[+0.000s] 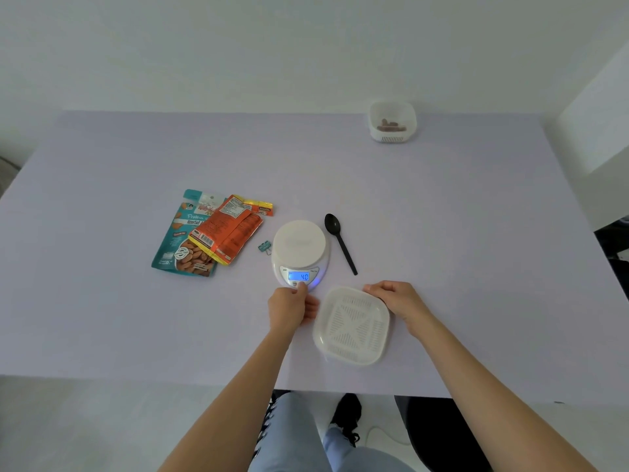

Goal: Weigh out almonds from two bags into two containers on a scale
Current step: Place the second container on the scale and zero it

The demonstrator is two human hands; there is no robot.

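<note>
A white round scale (299,247) sits mid-table with its blue display lit and its platform bare. My left hand (291,310) is curled, one finger on a button below the display. My right hand (396,299) grips the far right rim of a white slotted square container (352,327) that has nothing in it and rests on the table just right of my left hand. A teal almond bag (180,240) lies left of the scale with an orange bag (228,233) overlapping it. A second white container (392,121) with a few almonds stands at the far right.
A black plastic spoon (340,241) lies right of the scale, bowl pointing away. A small teal binder clip (264,247) lies between the bags and the scale. The lavender table (102,318) ends at a near edge just above my legs.
</note>
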